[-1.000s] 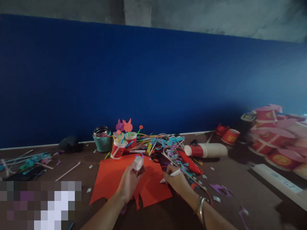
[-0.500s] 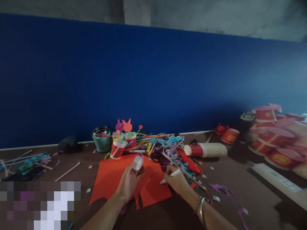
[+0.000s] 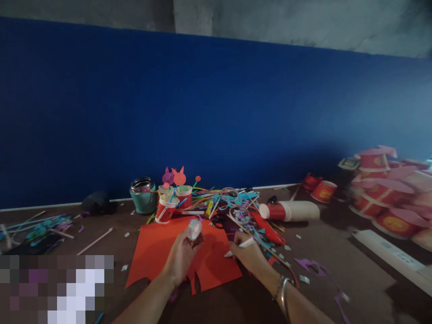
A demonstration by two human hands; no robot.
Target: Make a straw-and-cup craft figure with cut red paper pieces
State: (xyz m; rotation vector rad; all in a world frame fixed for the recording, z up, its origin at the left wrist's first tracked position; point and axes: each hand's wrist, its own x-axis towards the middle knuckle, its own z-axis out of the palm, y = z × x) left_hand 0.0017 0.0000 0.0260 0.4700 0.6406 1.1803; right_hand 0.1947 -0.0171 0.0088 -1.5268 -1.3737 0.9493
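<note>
Your left hand (image 3: 182, 256) is pinching a pale round roll (image 3: 195, 229) above the red-orange sheet (image 3: 155, 247); no lettering is showing on it. Your right hand (image 3: 248, 256) is pinching a white marker (image 3: 248, 243), its tip pointing left over the sheet's right side; contact, can't tell. Farther out, a cup stack (image 3: 303, 211) is lying sideways, its red band bearing pale print, illegible. Beyond, a red cup (image 3: 324, 191) is displaying a yellow emblem, unreadable.

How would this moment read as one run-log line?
Left hand: holding whitish roll, possibly tape | Right hand: holding white pen, tapered end over red sheet | Red sheet: on brown table, near edge cut
</note>
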